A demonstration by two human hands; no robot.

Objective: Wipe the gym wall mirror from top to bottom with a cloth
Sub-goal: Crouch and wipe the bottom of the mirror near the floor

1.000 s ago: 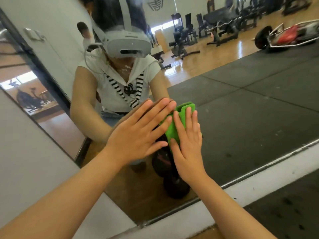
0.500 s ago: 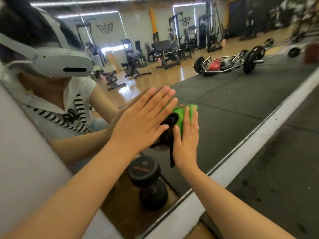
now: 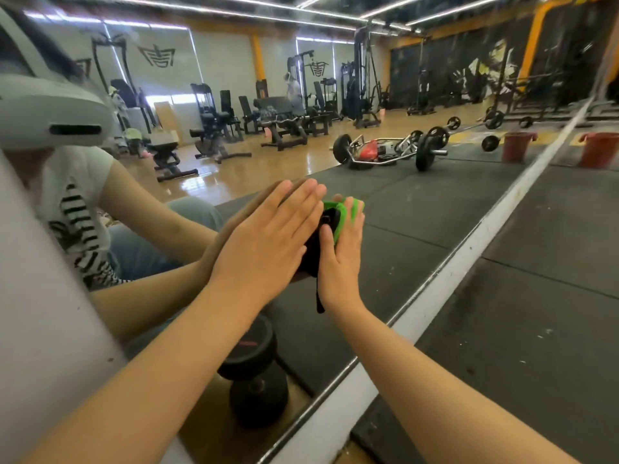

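Pressing flat on the mirror (image 3: 418, 209), the right hand (image 3: 338, 259) pins the cloth (image 3: 341, 212) low on the mirror, near its bottom edge. Its fingers are straight and slightly spread, apparently to load the cloth evenly. The left hand (image 3: 264, 242), fingers straight and together, lies on the mirror alongside, likely as a brace.

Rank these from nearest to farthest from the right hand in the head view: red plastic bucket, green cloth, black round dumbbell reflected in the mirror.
1. Green cloth, pressed under the right hand.
2. Black round dumbbell, reflected low in the mirror, below-left.
3. Red plastic bucket, far right.
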